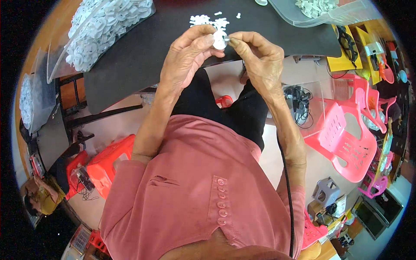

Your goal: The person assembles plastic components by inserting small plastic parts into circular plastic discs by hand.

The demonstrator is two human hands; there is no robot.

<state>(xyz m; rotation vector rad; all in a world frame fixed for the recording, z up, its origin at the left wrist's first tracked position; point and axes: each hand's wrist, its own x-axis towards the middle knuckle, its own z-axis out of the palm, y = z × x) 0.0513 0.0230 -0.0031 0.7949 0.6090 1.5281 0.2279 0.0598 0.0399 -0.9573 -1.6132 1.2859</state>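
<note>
Holding a small white round part (219,41) between them, both hands meet at about 12 o'clock of the view, just above the near edge of the dark table (143,52). The left hand (190,58) has its fingers curled and pinches the part from the left side with thumb and forefinger. The right hand (258,58) is also closed, and its thumb and forefinger grasp a thin small piece that touches the right side of the same part. Behind the hands, at 12 o'clock, a little heap of loose white parts (208,20) lies on the table, near but apart from the fingers. At 10 o'clock a clear plastic bag full of white parts (102,30) rests on the table and reaches over its left edge. At 1 o'clock a clear plastic tray (329,15) with more white parts stands at the far right corner. The table surface between bag and tray is bare, so the hands have free room on both sides. Below the table edge, a pink plastic chair (346,138) stands at 3 o'clock and a red stool (108,162) at 8 o'clock, both well apart from the arms.
</note>
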